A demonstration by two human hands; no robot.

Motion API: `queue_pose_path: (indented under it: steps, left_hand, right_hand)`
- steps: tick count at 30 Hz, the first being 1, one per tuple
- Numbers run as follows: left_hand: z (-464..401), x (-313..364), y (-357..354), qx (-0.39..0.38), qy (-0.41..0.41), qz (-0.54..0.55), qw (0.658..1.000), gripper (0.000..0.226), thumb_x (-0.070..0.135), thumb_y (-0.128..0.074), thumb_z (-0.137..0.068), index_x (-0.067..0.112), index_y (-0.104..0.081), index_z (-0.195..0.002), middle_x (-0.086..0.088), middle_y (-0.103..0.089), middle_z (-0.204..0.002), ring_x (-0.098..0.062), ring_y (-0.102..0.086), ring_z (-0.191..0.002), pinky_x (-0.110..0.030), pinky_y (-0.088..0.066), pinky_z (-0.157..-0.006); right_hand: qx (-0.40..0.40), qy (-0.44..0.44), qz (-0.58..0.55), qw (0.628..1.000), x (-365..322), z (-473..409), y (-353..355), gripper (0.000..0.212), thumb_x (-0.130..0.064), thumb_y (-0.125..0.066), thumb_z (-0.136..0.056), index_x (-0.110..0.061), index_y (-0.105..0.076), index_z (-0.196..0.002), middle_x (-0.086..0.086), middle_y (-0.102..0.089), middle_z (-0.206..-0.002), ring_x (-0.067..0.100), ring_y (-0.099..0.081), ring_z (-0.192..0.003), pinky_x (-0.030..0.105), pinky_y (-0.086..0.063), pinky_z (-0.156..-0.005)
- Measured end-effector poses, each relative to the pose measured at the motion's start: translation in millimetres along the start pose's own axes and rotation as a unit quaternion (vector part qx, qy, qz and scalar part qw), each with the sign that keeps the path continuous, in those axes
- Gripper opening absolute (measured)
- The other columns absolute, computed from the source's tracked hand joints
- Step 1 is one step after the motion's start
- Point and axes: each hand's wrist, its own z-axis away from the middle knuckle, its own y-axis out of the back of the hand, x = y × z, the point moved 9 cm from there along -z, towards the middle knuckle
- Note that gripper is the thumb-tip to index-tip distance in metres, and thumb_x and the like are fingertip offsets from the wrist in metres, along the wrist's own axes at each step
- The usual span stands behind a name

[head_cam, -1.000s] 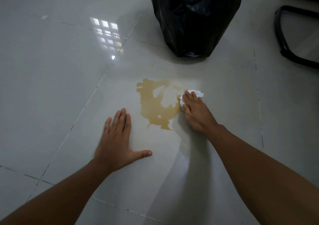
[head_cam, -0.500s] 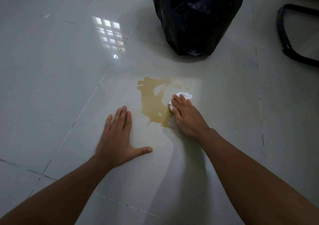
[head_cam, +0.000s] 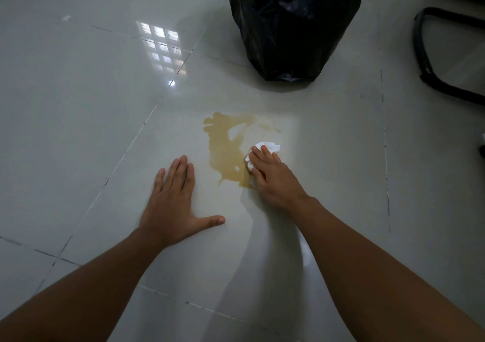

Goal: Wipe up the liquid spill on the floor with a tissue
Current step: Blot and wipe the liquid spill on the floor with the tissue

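A: Hands?
B: Right hand point(head_cam: 273, 177) presses a crumpled white tissue point(head_cam: 266, 149) on the spill's point(head_cam: 227, 154) right edge, fingers curled over it. Left hand point(head_cam: 173, 200) flat on the floor point(head_cam: 78, 105), fingers straight, just left of the spill.
A: Else?
B: Black trash bag point(head_cam: 288, 24) beyond.

Glossy tiled floor point(head_cam: 78, 110) bears brown spill point(head_cam: 223, 157), tissue point(head_cam: 270, 147), black bag point(head_cam: 288, 26).

A yellowish-brown spill point(head_cam: 225, 155) on glossy pale grey tiles point(head_cam: 78, 105), a white tissue point(head_cam: 267, 148), a black bag point(head_cam: 288, 24)
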Motion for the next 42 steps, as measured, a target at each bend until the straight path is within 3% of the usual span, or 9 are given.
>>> queue_pose_path:
  steps: [10, 19, 22, 24, 27, 31, 35, 38, 42]
  left_hand:
    - [0.0, -0.6, -2.8, -0.008, 0.003, -0.008, 1.0, 0.138, 0.103, -0.018, -0.063, 0.003, -0.005, -0.157, -0.016, 0.003, -0.167, -0.027, 0.006, -0.155, -0.051, -0.005, -0.125]
    - [-0.2, -1.7, -3.6, -0.005, 0.002, 0.01, 1.0, 0.139, 0.103, -0.018, -0.063, 0.002, -0.003, -0.157, -0.016, 0.004, -0.167, -0.026, 0.008, -0.155, -0.051, -0.002, -0.125]
    - [-0.1, -1.3, -3.6, -0.005, 0.0, 0.013, 1.0, 0.139, 0.103, -0.02, -0.063, 0.002, -0.003, -0.157, -0.016, 0.005, -0.167, -0.026, 0.009, -0.154, -0.052, -0.002, -0.125]
    - [-0.5, -1.6, -3.7, -0.007, 0.001, 0.009, 1.0, 0.139, 0.103, -0.019, -0.063, 0.003, 0.0, -0.157, -0.016, 0.007, -0.167, -0.025, 0.011, -0.154, -0.051, -0.001, -0.125]
    - [-0.7, -2.4, -4.0, -0.004, 0.002, 0.012, 1.0, 0.139, 0.103, -0.02, -0.063, 0.003, -0.001, -0.157, -0.016, 0.007, -0.167, -0.026, 0.011, -0.154, -0.052, -0.002, -0.125]
    - [-0.7, -2.7, -4.6, -0.01, 0.002, 0.009, 1.0, 0.14, 0.104, -0.016, -0.062, 0.002, 0.001, -0.157, -0.016, 0.009, -0.167, -0.026, 0.012, -0.154, -0.051, 0.0, -0.125]
    - [-0.6, -3.1, -3.5, -0.011, 0.002, 0.014, 1.0, 0.14, 0.103, -0.015, -0.062, 0.003, 0.004, -0.157, -0.015, 0.012, -0.166, -0.025, 0.016, -0.153, -0.051, 0.002, -0.125]
    - [0.6, -3.6, -4.0, -0.017, -0.002, 0.016, 1.0, 0.139, 0.103, -0.014, -0.062, 0.004, 0.007, -0.157, -0.014, 0.016, -0.166, -0.024, 0.019, -0.153, -0.05, 0.003, -0.125]
    - [1.1, -6.4, -3.8, -0.021, -0.026, 0.009, 0.999, 0.137, 0.102, -0.016, -0.064, 0.005, 0.006, -0.157, -0.014, 0.016, -0.166, -0.024, 0.018, -0.153, -0.048, 0.002, -0.125]
  right_hand:
    - [0.004, 0.019, 0.048, 0.999, -14.3, 17.1, 3.9, 0.041, -0.016, -0.039, -0.103, -0.017, -0.046, -0.144, -0.005, -0.034, -0.157, 0.012, -0.021, -0.147, 0.026, -0.022, -0.114]
    - [-0.015, 0.037, 0.048, 0.998, -26.7, 30.5, 7.4, 0.039, -0.013, -0.041, -0.103, -0.013, -0.049, -0.141, -0.001, -0.038, -0.155, 0.016, -0.026, -0.146, 0.026, -0.025, -0.11]
    - [0.01, 0.029, 0.04, 0.999, -23.8, 33.5, 21.8, 0.034, -0.011, -0.051, -0.094, -0.016, -0.065, -0.125, 0.004, -0.064, -0.13, 0.027, -0.058, -0.117, 0.035, -0.045, -0.091]
    - [0.041, 0.002, 0.044, 0.998, -17.5, 36.1, 32.9, 0.03, -0.014, -0.053, -0.088, -0.019, -0.071, -0.112, 0.007, -0.073, -0.107, 0.03, -0.065, -0.095, 0.033, -0.049, -0.074]
    - [0.042, -0.017, 0.03, 0.999, -15.4, 35.7, 38.7, 0.037, -0.008, -0.055, -0.085, -0.018, -0.07, -0.117, 0.009, -0.07, -0.11, 0.027, -0.062, -0.099, 0.03, -0.045, -0.08]
    - [-0.045, -0.006, 0.049, 0.998, -26.7, 31.8, 31.0, 0.039, -0.01, -0.055, -0.091, -0.015, -0.063, -0.128, 0.01, -0.054, -0.121, 0.023, -0.052, -0.109, 0.018, -0.034, -0.081]
    - [-0.078, -0.002, 0.057, 0.995, -43.3, 26.0, 31.4, 0.03, -0.021, -0.053, -0.094, 0.0, -0.067, -0.109, 0.011, -0.055, -0.097, 0.027, -0.056, -0.096, 0.023, -0.037, -0.075]
    - [-0.104, -0.025, -0.006, 0.994, -30.4, 24.7, 31.3, 0.041, -0.015, -0.057, -0.089, -0.019, -0.062, -0.129, 0.003, -0.06, -0.119, 0.02, -0.057, -0.107, 0.023, -0.045, -0.086]
    - [-0.092, 0.004, 0.032, 0.995, -16.1, 31.3, 26.3, 0.061, -0.016, -0.071, -0.082, -0.035, -0.054, -0.136, -0.003, -0.047, -0.134, 0.016, -0.032, -0.125, 0.024, -0.031, -0.098]
